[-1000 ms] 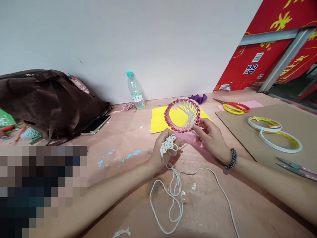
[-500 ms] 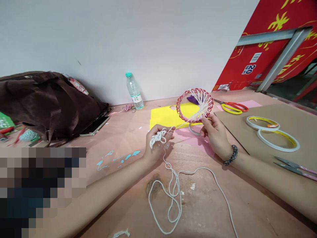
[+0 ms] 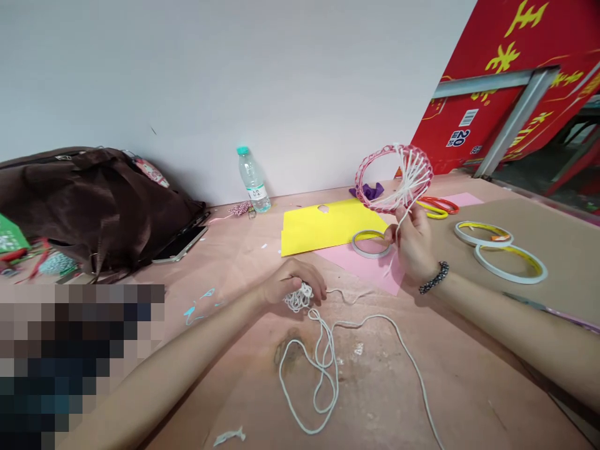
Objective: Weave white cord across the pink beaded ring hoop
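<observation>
My right hand (image 3: 415,240) pinches the lower rim of a ring (image 3: 360,181) wrapped in pink and red. White strands fan across the ring's right side, and a loose cord end hangs down past my fingers. Low over the table, my left hand (image 3: 295,278) curls around a bundle of white cord (image 3: 299,298). From the bundle, loose loops of cord (image 3: 335,375) spread over the tabletop towards me. A short tail of cord lies to the right of my left fingers. The fingertips of my right hand are partly hidden behind the ring and strands.
Yellow paper (image 3: 328,228), pink paper (image 3: 363,269) and a tape roll (image 3: 372,255) lie beyond my hands. At right are two more tape rolls (image 3: 510,275) on brown cardboard (image 3: 515,215), and scissors (image 3: 443,206). A bottle (image 3: 253,181), phone (image 3: 180,247) and brown bag (image 3: 103,206) stand left.
My right hand has raised the ring up and to the right, away from my left hand. The cord between them is no longer taut. My left hand has lowered with the bundle and turned palm down.
</observation>
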{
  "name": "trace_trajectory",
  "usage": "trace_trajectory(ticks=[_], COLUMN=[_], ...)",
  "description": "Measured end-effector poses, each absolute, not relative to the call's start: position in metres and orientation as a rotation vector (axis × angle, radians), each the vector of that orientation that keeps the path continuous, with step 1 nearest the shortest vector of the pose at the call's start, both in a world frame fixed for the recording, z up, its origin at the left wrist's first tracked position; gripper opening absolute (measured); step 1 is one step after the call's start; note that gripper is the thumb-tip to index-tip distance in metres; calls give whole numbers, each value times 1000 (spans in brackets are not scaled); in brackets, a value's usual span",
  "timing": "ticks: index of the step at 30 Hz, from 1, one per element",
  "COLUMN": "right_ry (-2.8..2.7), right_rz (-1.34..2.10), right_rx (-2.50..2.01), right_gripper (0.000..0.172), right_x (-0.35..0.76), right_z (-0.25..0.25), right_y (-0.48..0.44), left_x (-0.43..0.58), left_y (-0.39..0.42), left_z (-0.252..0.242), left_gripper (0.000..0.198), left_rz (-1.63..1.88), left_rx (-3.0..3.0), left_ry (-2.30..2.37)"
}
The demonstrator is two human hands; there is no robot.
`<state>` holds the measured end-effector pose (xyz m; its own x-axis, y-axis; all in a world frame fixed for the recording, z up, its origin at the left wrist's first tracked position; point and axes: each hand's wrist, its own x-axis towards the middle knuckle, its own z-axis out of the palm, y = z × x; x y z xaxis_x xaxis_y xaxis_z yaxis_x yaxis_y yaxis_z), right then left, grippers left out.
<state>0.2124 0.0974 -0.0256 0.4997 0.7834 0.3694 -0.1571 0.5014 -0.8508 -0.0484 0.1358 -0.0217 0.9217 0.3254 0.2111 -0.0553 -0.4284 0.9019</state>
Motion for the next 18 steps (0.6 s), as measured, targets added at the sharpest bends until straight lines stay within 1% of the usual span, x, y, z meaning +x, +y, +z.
trace_trajectory(ticks=[2,3,4,7,8,10,11,15,16,18], right_ry=[-932,-973,-1007,-1149,-1210,-1364,-1442,-1611,-1614,-1610], right_rz=[662,674,690,768,790,805,794,728,734,743], right_rx=[-826,-817,-813,-839,-852,-883,-906,-1035,-1069,-1149], right_gripper=[23,22,21,20,20,20,20,26,29,33], right_x=[215,215,214,203,199,189,186,180,181,188], right_z=[-17,-13,-10,-7,-8,-12,-15,-21,-20,-13], right_y=[96,94,92,83,79,74,72,72,72,72], left_x=[-46,-44,-42,-36,-35,-31,-29,-25,-25,-24], left_y=[136,136,136,135,134,131,128,122,122,124], left_z=[-25,-27,-28,-30,-30,-28,-28,-25,-25,-25], left_gripper=[80,80,75,47,47,59,59,29,26,26], left_rz=[512,605,723,1026,1066,1071,1071,1093,1097,1122], left_rx=[1787,1681,1587,1476,1481,1494,1503,1563,1539,1415], left_ry=[300,385,472,593,578,522,512,637,665,675])
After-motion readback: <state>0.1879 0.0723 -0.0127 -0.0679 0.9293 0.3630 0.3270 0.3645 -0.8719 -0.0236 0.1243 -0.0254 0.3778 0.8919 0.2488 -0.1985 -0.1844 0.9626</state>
